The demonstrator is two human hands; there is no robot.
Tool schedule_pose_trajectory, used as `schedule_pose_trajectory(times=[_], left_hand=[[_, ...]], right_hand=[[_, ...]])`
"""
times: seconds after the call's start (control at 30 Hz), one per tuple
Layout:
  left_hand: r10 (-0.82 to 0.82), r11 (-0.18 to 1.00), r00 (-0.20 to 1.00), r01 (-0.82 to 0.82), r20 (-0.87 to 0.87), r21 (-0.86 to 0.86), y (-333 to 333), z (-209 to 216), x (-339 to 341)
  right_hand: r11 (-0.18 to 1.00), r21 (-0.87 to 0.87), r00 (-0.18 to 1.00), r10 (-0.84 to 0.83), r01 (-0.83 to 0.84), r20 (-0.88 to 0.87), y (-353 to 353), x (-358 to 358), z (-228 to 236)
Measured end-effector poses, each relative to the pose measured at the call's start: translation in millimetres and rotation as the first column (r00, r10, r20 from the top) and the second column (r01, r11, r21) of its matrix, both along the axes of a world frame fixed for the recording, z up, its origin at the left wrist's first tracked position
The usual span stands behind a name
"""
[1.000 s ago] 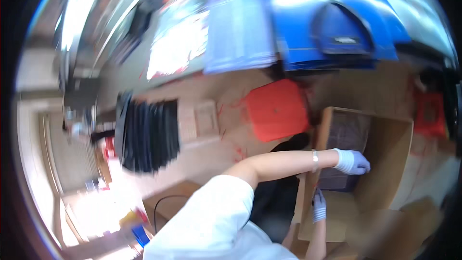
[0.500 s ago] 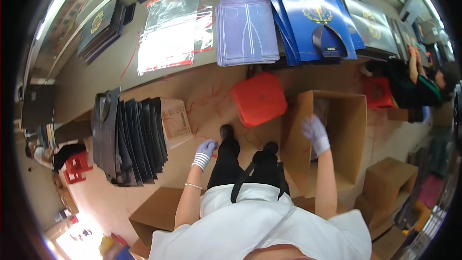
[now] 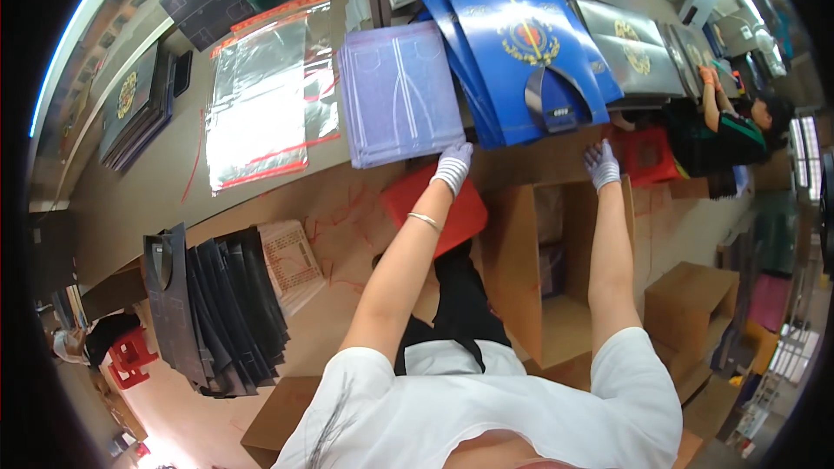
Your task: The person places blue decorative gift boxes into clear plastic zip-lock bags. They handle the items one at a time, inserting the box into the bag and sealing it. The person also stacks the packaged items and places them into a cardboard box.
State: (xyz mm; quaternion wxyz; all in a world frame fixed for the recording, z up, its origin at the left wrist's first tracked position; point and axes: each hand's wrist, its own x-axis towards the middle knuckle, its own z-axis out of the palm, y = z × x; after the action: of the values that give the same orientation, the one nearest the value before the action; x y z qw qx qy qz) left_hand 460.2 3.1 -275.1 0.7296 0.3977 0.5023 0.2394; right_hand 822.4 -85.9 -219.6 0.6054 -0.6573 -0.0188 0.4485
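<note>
Gloved in white with grey-striped cuffs, my left hand (image 3: 454, 162) is at the table's front edge, by the near right corner of a stack of flat purple sheets with a printed jeans pattern (image 3: 400, 91). Its fingers are bunched and partly hidden, so its grip is unclear. My right hand (image 3: 601, 161), gloved the same way, reaches just below the lower right corner of the blue paper bags (image 3: 486, 26), fingers apart and nothing in them. The bags lie fanned on the table, with a gold crest and a dark handle on the top one.
Below my left hand is a red stool (image 3: 465, 217). An open cardboard box (image 3: 512, 287) stands beneath my right arm. Dark folded bags (image 3: 217, 313) stand in a row at left. Clear plastic sleeves (image 3: 261, 104) lie on the table. A person (image 3: 725, 135) works at far right.
Both hands have moved forward to the table's edge, the left from beside my leg, the right from over the cardboard box. My view has shifted and my body leans closer to the table.
</note>
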Motion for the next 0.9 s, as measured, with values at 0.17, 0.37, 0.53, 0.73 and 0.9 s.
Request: schedule_pose_trajectory(times=[0.17,0.37,0.53,0.73,0.9], left_hand=[[0.456,0.889,0.883,-0.445,0.108,-0.109,16.2,-77.0,63.4],[0.467,0.883,0.883,-0.468,0.04,0.04,-2.8,-32.9,82.2],[0.303,0.952,0.949,-0.298,0.086,-0.073,-42.2,-18.0,65.1],[0.495,0.837,0.818,-0.358,0.294,-0.413,-9.6,21.8,63.8],[0.453,0.892,0.804,-0.409,0.386,-0.194,33.9,35.9,64.5]], right_hand=[[0.956,0.225,0.921,0.252,-0.189,-0.297,47.1,-6.6,-55.4],[0.924,0.357,0.935,0.24,-0.138,-0.26,18.2,39.8,-104.1],[0.787,0.512,0.691,0.582,-0.345,-0.429,-47.8,62.2,-63.5],[0.971,0.171,0.916,0.216,-0.166,-0.338,57.9,73.1,-19.9],[0.862,0.321,0.872,0.46,-0.393,-0.168,72.3,72.7,-29.1]])
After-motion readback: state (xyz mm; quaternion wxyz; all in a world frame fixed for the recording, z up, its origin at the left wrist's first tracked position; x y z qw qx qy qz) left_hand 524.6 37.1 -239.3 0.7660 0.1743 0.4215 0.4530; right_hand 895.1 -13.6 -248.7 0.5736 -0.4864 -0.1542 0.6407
